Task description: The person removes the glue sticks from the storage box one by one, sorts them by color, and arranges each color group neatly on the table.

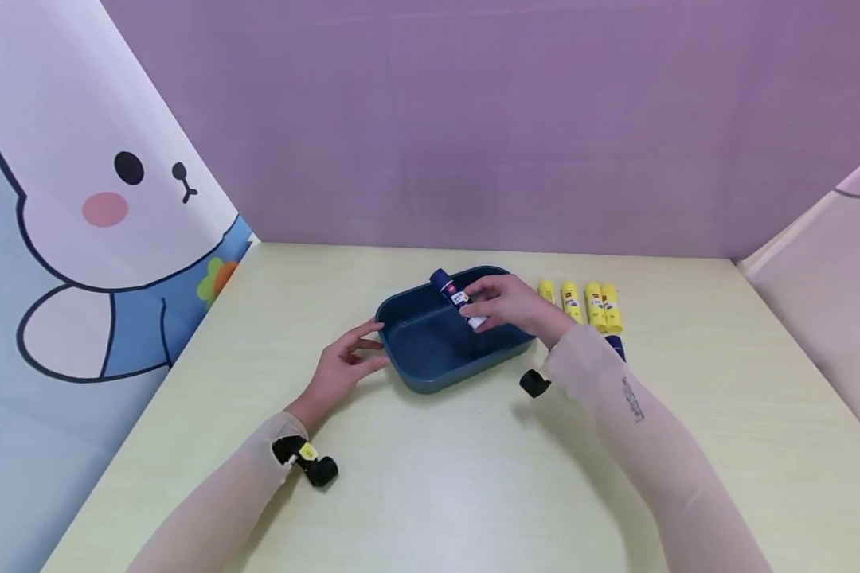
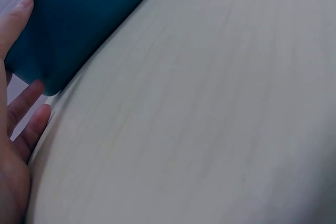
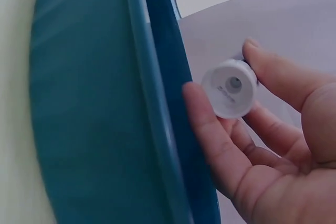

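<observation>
A dark blue glue stick [image 1: 450,288] with a white base is pinched between the thumb and fingers of my right hand [image 1: 505,302], tilted over a teal plastic bin [image 1: 430,385]. In the right wrist view, the round white end of the glue stick [image 3: 231,88] faces the camera, beside the bin's rim [image 3: 152,93]. My left hand [image 1: 340,366] touches the bin's left end with its fingers fairly straight. The left wrist view shows that thumb [image 2: 23,11] against the bin's wall [image 2: 79,24]. No other glue stick is visible inside the bin.
Several yellow glue sticks [image 1: 595,306] lie in a row on the pale table [image 1: 430,477], right of the bin. Another dark blue glue stick [image 1: 615,344] is partly hidden behind the right sleeve. A purple backdrop [image 1: 473,127] stands along the table's far edge.
</observation>
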The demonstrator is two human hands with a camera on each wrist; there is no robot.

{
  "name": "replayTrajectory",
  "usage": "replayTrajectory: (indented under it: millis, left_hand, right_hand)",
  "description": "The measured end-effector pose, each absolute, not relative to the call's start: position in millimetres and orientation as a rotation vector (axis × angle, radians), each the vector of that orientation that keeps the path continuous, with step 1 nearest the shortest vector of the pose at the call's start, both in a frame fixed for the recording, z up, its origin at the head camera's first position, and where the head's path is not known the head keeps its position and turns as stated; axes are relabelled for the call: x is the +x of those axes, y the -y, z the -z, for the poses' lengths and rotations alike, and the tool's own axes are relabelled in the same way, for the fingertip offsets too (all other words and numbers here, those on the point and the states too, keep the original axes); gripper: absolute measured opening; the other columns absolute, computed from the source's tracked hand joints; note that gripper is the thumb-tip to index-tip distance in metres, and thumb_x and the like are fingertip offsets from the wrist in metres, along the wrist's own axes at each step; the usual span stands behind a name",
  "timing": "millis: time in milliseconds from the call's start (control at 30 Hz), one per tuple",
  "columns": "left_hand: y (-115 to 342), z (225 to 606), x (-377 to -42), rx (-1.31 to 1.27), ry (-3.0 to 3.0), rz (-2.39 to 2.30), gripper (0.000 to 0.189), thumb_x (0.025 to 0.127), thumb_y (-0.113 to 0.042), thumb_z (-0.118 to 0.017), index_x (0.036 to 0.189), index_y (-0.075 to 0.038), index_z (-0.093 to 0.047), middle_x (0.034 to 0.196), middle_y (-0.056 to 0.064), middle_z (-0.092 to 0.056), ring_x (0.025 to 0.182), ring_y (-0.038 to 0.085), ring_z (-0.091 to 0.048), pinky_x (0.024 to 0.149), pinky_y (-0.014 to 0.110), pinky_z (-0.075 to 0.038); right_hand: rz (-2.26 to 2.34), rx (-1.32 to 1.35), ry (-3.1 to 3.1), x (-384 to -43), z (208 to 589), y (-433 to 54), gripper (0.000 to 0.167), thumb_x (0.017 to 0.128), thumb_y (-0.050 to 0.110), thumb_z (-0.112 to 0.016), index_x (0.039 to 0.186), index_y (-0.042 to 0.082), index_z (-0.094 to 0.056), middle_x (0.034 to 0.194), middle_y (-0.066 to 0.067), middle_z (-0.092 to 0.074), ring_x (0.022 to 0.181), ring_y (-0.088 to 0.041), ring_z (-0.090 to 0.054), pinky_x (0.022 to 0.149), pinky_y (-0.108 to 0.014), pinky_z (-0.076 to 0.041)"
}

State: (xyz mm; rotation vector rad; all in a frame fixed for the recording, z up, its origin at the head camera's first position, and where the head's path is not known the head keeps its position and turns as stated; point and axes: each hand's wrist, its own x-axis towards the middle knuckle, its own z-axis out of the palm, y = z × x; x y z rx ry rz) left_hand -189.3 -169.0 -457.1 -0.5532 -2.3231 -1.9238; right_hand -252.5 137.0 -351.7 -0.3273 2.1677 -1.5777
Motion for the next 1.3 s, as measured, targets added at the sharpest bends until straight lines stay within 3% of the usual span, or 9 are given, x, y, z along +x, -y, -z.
replayTrajectory:
  millis: [233, 467, 667, 900, 1300]
  left_hand:
    - [168, 459, -190, -0.557, 2.311, 1.905, 0.053, 0.086, 0.002, -0.076, 0.136, 0.003, -0.056, 0.141, 0.017, -0.055, 0.108, 0.037, -0.063, 0.071, 0.023, -0.049]
    - [168, 458, -190, -0.549, 2.313, 1.91, 0.053, 0.086, 0.001, -0.075, 0.136, 0.002, -0.057, 0.142, 0.017, -0.054, 0.108, 0.035, -0.063, 0.071, 0.023, -0.049]
    - [167, 457, -189, -0.534, 2.321, 1.916, 0.053, 0.087, 0.0, -0.075, 0.137, -0.001, -0.057, 0.143, 0.015, -0.053, 0.109, 0.029, -0.064, 0.072, 0.024, -0.048]
    - [167, 459, -189, -0.525, 2.328, 1.908, 0.054, 0.086, 0.002, -0.075, 0.137, 0.0, -0.057, 0.145, 0.016, -0.051, 0.109, 0.036, -0.063, 0.071, 0.023, -0.048]
    - [166, 460, -190, -0.531, 2.312, 1.926, 0.054, 0.086, 0.001, -0.075, 0.137, 0.001, -0.056, 0.145, 0.016, -0.051, 0.11, 0.038, -0.063, 0.071, 0.023, -0.048]
  right_hand:
    - [1.751, -0.248, -2.213, -244, 354, -140, 0.04, 0.093, 0.001, -0.068, 0.128, -0.009, -0.053, 0.095, -0.011, -0.06, 0.077, -0.015, -0.065, 0.088, -0.055, -0.051]
    - [1.928, -0.179, -2.283, -238, 355, -149, 0.041, 0.095, 0.005, -0.068, 0.131, -0.007, -0.052, 0.106, -0.013, -0.061, 0.082, -0.012, -0.066, 0.079, -0.037, -0.057]
    - [1.948, -0.164, -2.327, -232, 352, -161, 0.043, 0.096, 0.012, -0.067, 0.134, -0.003, -0.053, 0.11, -0.015, -0.06, 0.087, -0.016, -0.066, 0.081, -0.035, -0.056]
    - [1.994, -0.159, -2.368, -227, 350, -175, 0.043, 0.096, 0.016, -0.069, 0.133, -0.001, -0.054, 0.106, -0.01, -0.061, 0.09, -0.017, -0.065, 0.081, -0.034, -0.056]
    - [2.022, -0.071, -2.408, -216, 347, -205, 0.048, 0.095, 0.018, -0.069, 0.134, -0.003, -0.051, 0.106, -0.009, -0.058, 0.091, -0.015, -0.065, 0.081, -0.031, -0.055]
